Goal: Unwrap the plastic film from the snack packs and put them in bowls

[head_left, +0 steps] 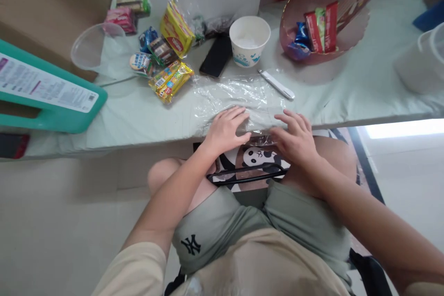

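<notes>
A clear, crinkled plastic sheet or bag (225, 97) lies along the table's front edge, its near part hanging over it. My left hand (227, 130) rests on the plastic's near part with its fingers stretched out and the thumb apart. To the right, my right hand (295, 135) is at the plastic's near right corner, fingers spread and slightly bent, with no firm hold showing. Just beyond lies a slim white tool (276, 84) with a metal tip. A white paper cup (249, 42) with a blue print stands behind the plastic, beside a black phone (217, 56).
Wrapped snacks (169, 78) lie left of the phone. A pink scalloped bowl (324, 53) holds several packets. At the left are a clear plastic tub (99, 51), a green container (78, 115) and a cardboard box (52, 9). A whitish pitcher (421, 64) stands at the right.
</notes>
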A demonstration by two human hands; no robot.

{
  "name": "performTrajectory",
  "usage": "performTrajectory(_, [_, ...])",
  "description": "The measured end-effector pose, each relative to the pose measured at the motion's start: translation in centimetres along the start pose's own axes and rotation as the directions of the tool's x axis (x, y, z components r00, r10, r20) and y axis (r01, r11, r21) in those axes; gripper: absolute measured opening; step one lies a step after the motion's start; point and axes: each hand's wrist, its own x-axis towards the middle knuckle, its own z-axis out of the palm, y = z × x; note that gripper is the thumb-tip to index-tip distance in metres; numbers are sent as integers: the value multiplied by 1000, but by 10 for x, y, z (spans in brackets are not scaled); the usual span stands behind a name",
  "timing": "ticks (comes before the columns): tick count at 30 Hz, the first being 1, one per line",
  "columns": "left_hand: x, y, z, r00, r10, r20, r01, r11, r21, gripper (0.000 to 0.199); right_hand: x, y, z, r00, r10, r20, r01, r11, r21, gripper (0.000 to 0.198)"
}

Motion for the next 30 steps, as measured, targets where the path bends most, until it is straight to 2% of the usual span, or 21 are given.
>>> performTrajectory(3, [-6, 1, -4, 983, 25, -182, -26, 1000, -6, 39, 13, 0, 0, 991, 61, -122, -34, 977, 212, 9])
performTrajectory(5, [-15, 6, -12, 953, 77, -294, -69, 997, 38, 32, 21, -2, -4, 977, 166, -131, -109, 927, 360, 8])
performTrajectory(6, [-21, 9, -16, 943, 111, -314, -97, 993, 62, 33, 25, -3, -6, 965, 232, -123, -162, 895, 416, 8])
performTrajectory(8, [-32, 17, -22, 954, 143, -263, -118, 987, 111, 47, 38, -5, -9, 918, 379, -117, -279, 827, 489, 10])
performTrajectory(11, [-39, 24, -24, 987, 48, -156, -13, 976, 218, 65, 66, -5, -8, 826, 543, -151, -373, 728, 575, 8])
performTrajectory(13, [-37, 23, -22, 983, -4, -182, 54, 960, 273, 60, 84, -4, -2, 788, 596, -153, -371, 659, 654, 7])
performTrajectory(15, [-32, 17, -23, 955, 16, -297, 64, 964, 257, 47, 96, -2, 6, 754, 640, -151, -358, 592, 723, 11])
performTrajectory(17, [-27, 9, -28, 895, 41, -444, 39, 985, 169, 33, 101, 1, 14, 715, 684, -143, -350, 528, 774, 13])
performTrajectory(19, [-23, -3, -36, 831, -14, -555, 41, 998, 37, 22, 101, 6, 21, 681, 723, -111, -354, 458, 815, 12])
performTrajectory(22, [-17, -25, -48, 755, -264, -600, 149, 960, -235, 12, 98, 13, 26, 635, 770, -64, -382, 384, 841, 16])
performTrajectory(24, [-11, -42, -53, 676, -484, -556, 221, 852, -474, 7, 97, 16, 28, 621, 783, -29, -429, 370, 824, 19])
performTrajectory(25, [-8, -50, -54, 634, -573, -519, 226, 779, -585, 4, 97, 17, 30, 625, 781, -8, -456, 374, 808, 20])
performTrajectory(27, [0, -63, -56, 578, -686, -442, 210, 649, -731, 3, 97, 17, 32, 654, 756, 29, -491, 395, 776, 23])
performTrajectory(30, [10, -73, -59, 560, -738, -376, 191, 557, -808, 7, 97, 13, 34, 731, 681, 42, -439, 423, 793, 29])
